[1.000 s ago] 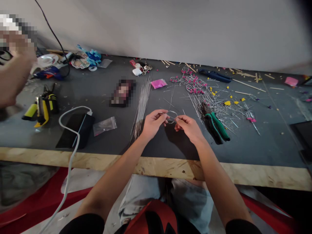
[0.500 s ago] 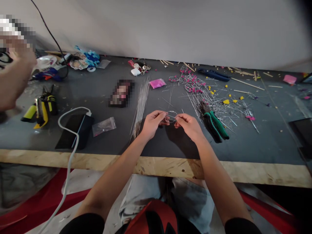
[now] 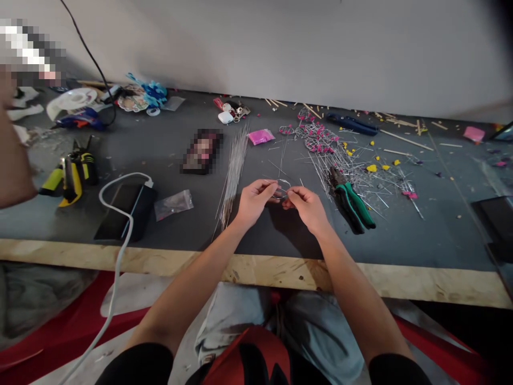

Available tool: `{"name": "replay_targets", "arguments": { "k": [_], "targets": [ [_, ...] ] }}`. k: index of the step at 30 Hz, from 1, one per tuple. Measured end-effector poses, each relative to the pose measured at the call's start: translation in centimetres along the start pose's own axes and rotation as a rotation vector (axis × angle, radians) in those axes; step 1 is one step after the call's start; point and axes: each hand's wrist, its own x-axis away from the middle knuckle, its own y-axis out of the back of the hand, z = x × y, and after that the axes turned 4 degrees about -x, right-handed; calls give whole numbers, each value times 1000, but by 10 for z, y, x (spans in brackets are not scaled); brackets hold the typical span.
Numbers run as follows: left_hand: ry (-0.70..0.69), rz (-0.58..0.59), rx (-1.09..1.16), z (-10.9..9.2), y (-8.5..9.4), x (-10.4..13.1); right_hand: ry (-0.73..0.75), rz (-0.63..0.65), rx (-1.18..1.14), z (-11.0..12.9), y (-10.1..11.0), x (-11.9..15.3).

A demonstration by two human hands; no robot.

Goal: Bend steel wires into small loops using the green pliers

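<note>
My left hand (image 3: 256, 201) and my right hand (image 3: 306, 205) pinch a thin wire loop (image 3: 284, 182) between them, above the dark tabletop. Left of my left hand lies a bundle of straight wires (image 3: 233, 174). Behind the loop are a pink packet (image 3: 261, 137) and a few loose wires. Pliers with green and black handles (image 3: 352, 203) rest to the right of my right hand. Beyond them spreads a pile of wire pieces with pink bits (image 3: 318, 136) and yellow bits (image 3: 371, 168).
Another person's arm (image 3: 14, 155) reaches in at the far left, near yellow-black tools (image 3: 70, 174). A white cable (image 3: 118, 267) runs from a dark device (image 3: 136, 211) over the wooden table edge (image 3: 160, 258). A plastic bag (image 3: 173, 205) lies beside it.
My hands have drawn slightly closer together around the wire loop, my right hand moving a little left. The other person's arm has shifted left and down. The view has moved slightly.
</note>
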Motion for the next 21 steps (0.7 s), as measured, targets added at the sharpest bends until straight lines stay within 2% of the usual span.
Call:
{"name": "replay_targets", "arguments": {
  "k": [2,6,10,18,21],
  "targets": [
    [6,-6,-20,-1,1,0,-7,-2,-18,0,-1,0],
    [119,-2,29,-2,5,-3,-37,17,-62,2,-2,0],
    [187,48,71,-5,10,-7,-72,62,-25,5,2,0],
    [349,179,170,-8,18,-8,82,176,-26,2,3,0],
    [277,181,178,-7,17,-7,105,166,-13,0,3,-1]
  ]
}}
